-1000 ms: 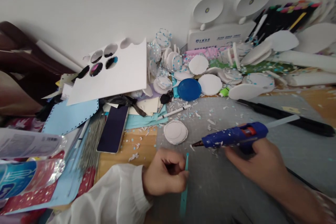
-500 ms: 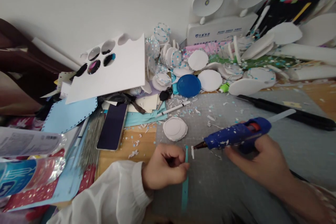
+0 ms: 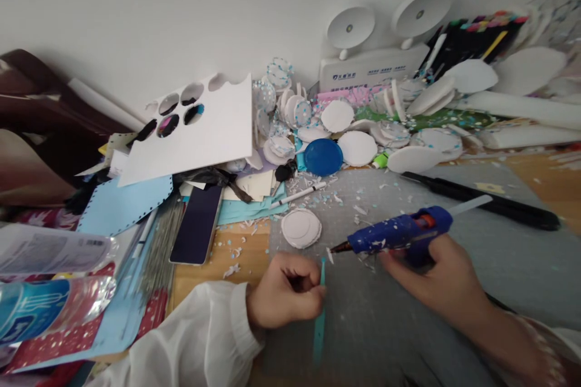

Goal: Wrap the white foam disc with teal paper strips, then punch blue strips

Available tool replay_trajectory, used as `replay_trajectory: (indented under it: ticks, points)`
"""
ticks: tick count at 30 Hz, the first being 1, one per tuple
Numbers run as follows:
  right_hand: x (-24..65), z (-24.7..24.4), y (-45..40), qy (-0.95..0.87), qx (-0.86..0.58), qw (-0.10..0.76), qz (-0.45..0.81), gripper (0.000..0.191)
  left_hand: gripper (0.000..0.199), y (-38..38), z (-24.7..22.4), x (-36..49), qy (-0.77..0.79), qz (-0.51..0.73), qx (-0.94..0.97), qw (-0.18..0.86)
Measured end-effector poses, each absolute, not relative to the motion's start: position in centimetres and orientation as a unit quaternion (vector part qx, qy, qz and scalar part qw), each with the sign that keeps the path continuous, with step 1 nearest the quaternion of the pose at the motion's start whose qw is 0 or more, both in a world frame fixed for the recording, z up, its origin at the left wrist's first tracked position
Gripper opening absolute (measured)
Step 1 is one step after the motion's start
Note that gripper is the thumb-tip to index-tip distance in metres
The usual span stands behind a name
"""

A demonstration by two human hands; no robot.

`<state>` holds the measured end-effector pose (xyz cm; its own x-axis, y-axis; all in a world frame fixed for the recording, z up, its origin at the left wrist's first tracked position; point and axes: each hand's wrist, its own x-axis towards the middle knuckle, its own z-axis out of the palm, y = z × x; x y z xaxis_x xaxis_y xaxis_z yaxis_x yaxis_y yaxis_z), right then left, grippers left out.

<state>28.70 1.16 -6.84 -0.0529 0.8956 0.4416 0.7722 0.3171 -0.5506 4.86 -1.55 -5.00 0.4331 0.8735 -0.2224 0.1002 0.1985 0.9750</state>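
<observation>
My left hand (image 3: 290, 290) is closed at the lower middle, its thumb and fingers pinched on a thin teal strip (image 3: 319, 335) that stretches along the grey mat. My right hand (image 3: 436, 284) grips a blue glue gun (image 3: 394, 233), with a clear glue stick (image 3: 472, 204) poking out of its back. The gun's dark nozzle points left, and a small white scrap (image 3: 330, 256) is at its tip, just above and right of the strip's upper end. A stacked white disc piece (image 3: 301, 228) lies on the mat (image 3: 390, 326) beyond my left hand.
White discs (image 3: 358, 148) and a blue round lid (image 3: 323, 157) are piled along the back. A phone (image 3: 196, 225), a white board with holes (image 3: 204, 133) and a bottle (image 3: 49, 305) are at the left. A black tool (image 3: 490, 199) lies at the right.
The view has shifted slightly, so the background sits lower. The glue gun has moved a little left with my right hand. My left hand still pinches the strip.
</observation>
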Motion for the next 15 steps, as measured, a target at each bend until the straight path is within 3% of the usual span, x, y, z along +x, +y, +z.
replay_trajectory:
  ticks: [15]
  points:
    - [28.49,-6.14,1.16,-0.753,-0.539,0.36,0.118,0.014,0.039,-1.25,-5.02,4.53,0.447,0.321,0.528,0.647]
